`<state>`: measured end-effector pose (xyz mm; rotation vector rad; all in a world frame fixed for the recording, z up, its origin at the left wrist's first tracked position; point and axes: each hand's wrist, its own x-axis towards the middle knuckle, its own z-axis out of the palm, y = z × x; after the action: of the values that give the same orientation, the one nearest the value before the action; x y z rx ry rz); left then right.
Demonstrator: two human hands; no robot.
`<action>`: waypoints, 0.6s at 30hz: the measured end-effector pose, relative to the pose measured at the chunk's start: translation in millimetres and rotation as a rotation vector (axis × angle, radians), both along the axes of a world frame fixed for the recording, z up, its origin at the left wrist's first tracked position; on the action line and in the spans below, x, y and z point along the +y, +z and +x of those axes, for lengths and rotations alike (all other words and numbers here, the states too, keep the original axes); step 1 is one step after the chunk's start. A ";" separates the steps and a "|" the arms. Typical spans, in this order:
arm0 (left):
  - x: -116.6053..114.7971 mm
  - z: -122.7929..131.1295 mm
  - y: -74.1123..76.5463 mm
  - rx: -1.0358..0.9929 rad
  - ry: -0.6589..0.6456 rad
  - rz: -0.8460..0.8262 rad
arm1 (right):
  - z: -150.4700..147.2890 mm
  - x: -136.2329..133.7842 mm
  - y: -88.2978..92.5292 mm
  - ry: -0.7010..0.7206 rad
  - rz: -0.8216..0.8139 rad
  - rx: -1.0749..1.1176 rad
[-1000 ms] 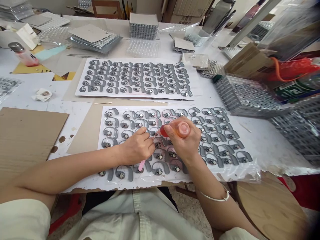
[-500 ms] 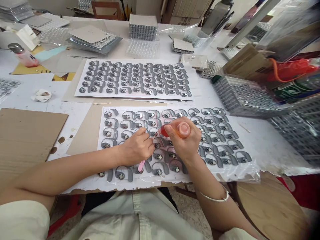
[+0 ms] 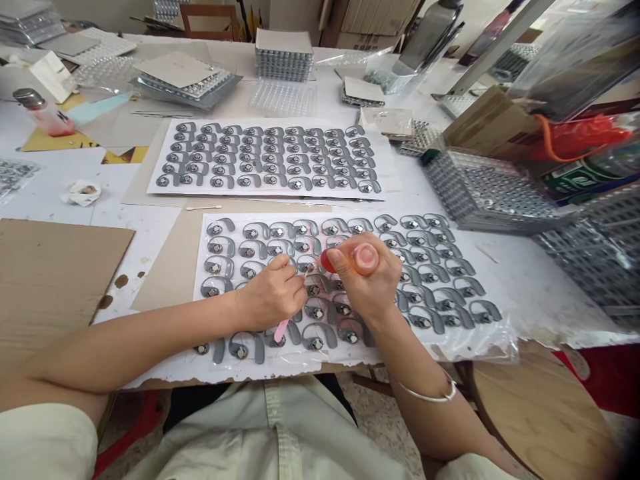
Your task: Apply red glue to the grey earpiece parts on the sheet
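My left hand pinches a pink stick over the middle of the near sheet of grey hooks. Just beside it, my right hand grips what looks like a small bottle.

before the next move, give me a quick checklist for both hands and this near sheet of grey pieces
1. Left hand grips the pink stick: ok.
2. Right hand holds the red-tipped bottle, tip toward the left fingers: ok.
3. Tip touching a grey piece: cannot tell, fingers hide it.
4. Grey pieces in rows on the near sheet: ok where visible.
5. Sheet lying flat: not ok, its front right corner is crumpled.
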<state>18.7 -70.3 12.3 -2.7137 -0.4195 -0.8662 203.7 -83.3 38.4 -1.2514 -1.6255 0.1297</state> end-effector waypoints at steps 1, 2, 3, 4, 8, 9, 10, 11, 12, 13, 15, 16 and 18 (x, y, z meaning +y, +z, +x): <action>0.1 -0.1 -0.1 0.004 0.004 -0.003 | 0.1 -0.1 -0.3 -0.004 -0.006 0.002; 0.1 -0.1 -0.1 0.006 0.008 -0.005 | 0.0 -0.3 -0.4 -0.008 -0.011 0.001; 0.1 -0.1 0.0 0.006 0.011 -0.006 | -0.1 -0.4 -0.3 -0.013 -0.015 -0.002; 0.2 0.0 0.1 0.005 0.013 -0.006 | -0.3 -0.6 0.0 -0.020 -0.018 -0.007; 0.1 0.4 0.8 0.000 0.012 -0.003 | -0.3 -1.4 1.6 -0.028 -0.016 -0.021; 0.1 0.5 0.8 0.002 0.012 -0.006 | 0.0 -1.6 1.6 -0.022 -0.011 -0.021; 0.0 0.5 0.9 0.004 0.012 -0.011 | 0.5 -1.6 1.3 -0.015 -0.007 -0.021; -0.1 0.5 0.8 0.006 0.012 -0.015 | 1.0 -1.4 0.7 -0.008 -0.003 -0.023; -0.2 0.4 0.7 0.007 0.009 -0.019 | 1.4 -1.0 -0.1 -0.002 0.001 -0.024; -0.2 0.3 0.6 0.006 0.006 -0.022 | 1.7 -0.5 -1.0 0.004 0.006 -0.025; -0.2 0.1 0.4 0.001 0.000 -0.024 | 1.3 0.8 -2.1 0.014 0.019 -0.027; -0.2 0.0 0.3 -0.001 -0.003 -0.024 | 0.9 1.3 -1.8 0.017 0.026 -0.026; 0.1 -0.3 0.3 -0.002 -0.007 -0.028 | 0.5 0.4 1.2 0.013 0.031 -0.023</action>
<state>18.4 -70.2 12.6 -2.7413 -0.4256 -0.8710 204.2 -82.8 39.6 -1.2234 -1.6491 0.0982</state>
